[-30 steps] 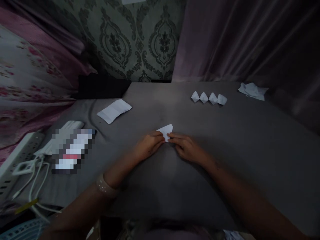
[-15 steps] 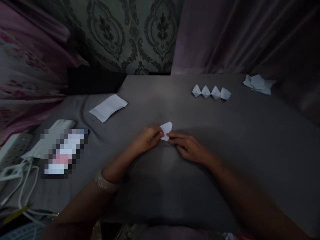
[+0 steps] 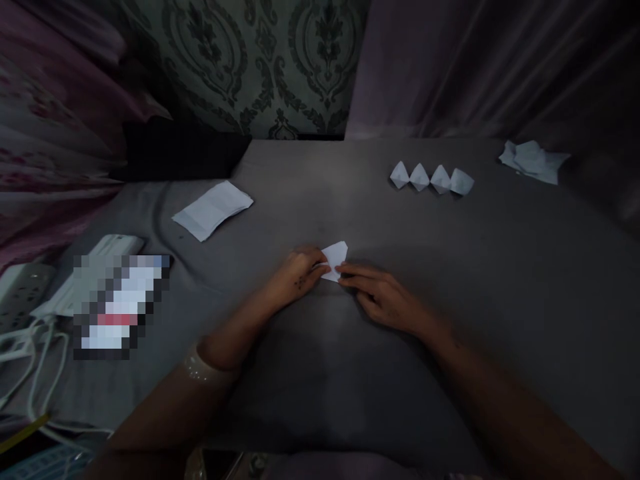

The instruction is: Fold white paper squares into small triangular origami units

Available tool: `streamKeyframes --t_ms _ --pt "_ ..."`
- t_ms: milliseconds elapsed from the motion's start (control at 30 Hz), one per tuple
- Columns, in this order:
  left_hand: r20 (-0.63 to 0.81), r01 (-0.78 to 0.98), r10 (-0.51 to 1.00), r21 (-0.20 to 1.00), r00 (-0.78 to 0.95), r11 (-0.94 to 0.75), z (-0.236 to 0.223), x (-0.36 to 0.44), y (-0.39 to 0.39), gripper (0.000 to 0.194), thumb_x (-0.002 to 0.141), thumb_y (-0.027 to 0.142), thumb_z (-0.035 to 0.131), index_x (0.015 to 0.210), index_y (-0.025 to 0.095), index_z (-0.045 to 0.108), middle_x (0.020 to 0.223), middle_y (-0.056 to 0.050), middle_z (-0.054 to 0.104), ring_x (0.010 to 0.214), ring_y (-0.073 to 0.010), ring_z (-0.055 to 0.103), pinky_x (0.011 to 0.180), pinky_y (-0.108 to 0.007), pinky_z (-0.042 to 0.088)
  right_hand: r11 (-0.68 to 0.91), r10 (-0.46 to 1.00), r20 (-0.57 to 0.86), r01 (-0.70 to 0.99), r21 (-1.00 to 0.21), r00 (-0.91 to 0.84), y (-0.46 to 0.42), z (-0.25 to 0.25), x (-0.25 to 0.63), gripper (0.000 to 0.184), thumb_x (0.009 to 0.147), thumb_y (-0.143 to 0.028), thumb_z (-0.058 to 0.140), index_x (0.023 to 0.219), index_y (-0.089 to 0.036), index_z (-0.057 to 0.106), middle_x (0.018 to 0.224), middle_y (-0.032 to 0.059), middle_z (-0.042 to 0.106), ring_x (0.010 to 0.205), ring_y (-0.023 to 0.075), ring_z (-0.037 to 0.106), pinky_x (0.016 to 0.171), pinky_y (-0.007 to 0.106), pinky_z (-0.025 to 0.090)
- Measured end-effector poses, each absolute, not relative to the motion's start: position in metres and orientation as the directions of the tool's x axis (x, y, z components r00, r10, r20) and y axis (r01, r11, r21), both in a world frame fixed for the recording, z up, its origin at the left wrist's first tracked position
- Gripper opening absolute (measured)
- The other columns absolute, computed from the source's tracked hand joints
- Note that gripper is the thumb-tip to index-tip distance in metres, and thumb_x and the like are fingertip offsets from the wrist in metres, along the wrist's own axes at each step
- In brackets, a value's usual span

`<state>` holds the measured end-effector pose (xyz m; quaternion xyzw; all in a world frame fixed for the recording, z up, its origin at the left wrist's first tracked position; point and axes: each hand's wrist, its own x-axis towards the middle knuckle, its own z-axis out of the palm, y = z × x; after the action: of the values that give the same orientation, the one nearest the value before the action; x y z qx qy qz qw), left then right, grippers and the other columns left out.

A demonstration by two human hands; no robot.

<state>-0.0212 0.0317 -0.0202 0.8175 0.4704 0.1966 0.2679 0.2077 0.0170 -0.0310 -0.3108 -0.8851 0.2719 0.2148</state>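
A small piece of white folded paper point(image 3: 338, 254) lies on the grey cloth in front of me, with one pointed corner facing away. My left hand point(image 3: 300, 275) pinches its left side between thumb and fingers. From the other side, my right hand point(image 3: 383, 295) grips the lower right edge with its fingertips, the fingers fairly straight. The fingers cover part of the paper, so some of its creases are hidden. Farther off to the right stands a row of several folded white paper shapes point(image 3: 420, 178), pointed at the top.
A stack of white paper sheets point(image 3: 213, 210) lies at the left. Crumpled-looking white paper point(image 3: 534, 162) sits at the far right. Along the left edge are a blurred phone-like device point(image 3: 123, 303), a white power strip point(image 3: 25, 293) and white cables point(image 3: 37, 373). Behind is a patterned wall point(image 3: 270, 60).
The view has tilted and shifted slightly, so things sit a little differently in it. Both hands keep their hold on the folded paper, with hardly any visible movement.
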Motion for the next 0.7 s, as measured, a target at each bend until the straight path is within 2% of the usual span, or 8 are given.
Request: streamKeyframes --t_ms 200,300,467,700 --pt "0.074 0.649 0.862 0.626 0.502 -0.432 -0.0222 -0.0221 0.0331 0.024 0.094 0.031 0.047 0.086 0.016 0.063 0.083 -0.005 0.062 0.083 -0.0181 0.056 0.076 -0.030 0.042 0.659 0.661 0.213 0.421 -0.623 -0.720 0.0176 -0.0305 0.2077 0.062 0.078 0.001 0.043 0.133 -0.025 0.053 0.137 0.0060 0.056 0.127 0.0199 0.051 0.105 0.043 0.044" --pt "0.072 0.656 0.868 0.625 0.492 -0.424 -0.0213 -0.0223 0.0332 0.023 0.093 0.031 0.049 0.085 0.016 0.064 0.082 -0.004 0.062 0.080 -0.0173 0.056 0.074 -0.029 0.042 0.699 0.633 0.225 0.421 -0.578 -0.740 0.0170 -0.0290 0.2072 0.056 0.082 0.000 0.041 0.131 -0.025 0.056 0.136 0.0057 0.056 0.128 0.0190 0.050 0.105 0.041 0.044" --pt "0.045 0.736 0.928 0.595 0.370 -0.322 -0.0196 -0.0246 0.0310 0.022 0.087 0.035 0.059 0.080 0.015 0.063 0.079 -0.004 0.063 0.074 -0.0166 0.055 0.068 -0.028 0.040 0.741 0.617 0.257 0.438 -0.508 -0.744 0.0162 -0.0306 0.2052 0.049 0.084 -0.001 0.043 0.123 -0.023 0.062 0.134 0.0071 0.057 0.124 0.0210 0.052 0.100 0.042 0.048" --pt "0.049 0.779 0.952 0.563 0.304 -0.277 -0.0198 -0.0213 0.0288 0.019 0.089 0.027 0.053 0.078 0.016 0.064 0.078 -0.004 0.065 0.073 -0.0168 0.056 0.068 -0.030 0.041 0.728 0.638 0.239 0.471 -0.498 -0.732 0.0159 -0.0301 0.2029 0.047 0.083 0.000 0.043 0.119 -0.023 0.064 0.129 0.0069 0.059 0.117 0.0213 0.055 0.095 0.041 0.051"
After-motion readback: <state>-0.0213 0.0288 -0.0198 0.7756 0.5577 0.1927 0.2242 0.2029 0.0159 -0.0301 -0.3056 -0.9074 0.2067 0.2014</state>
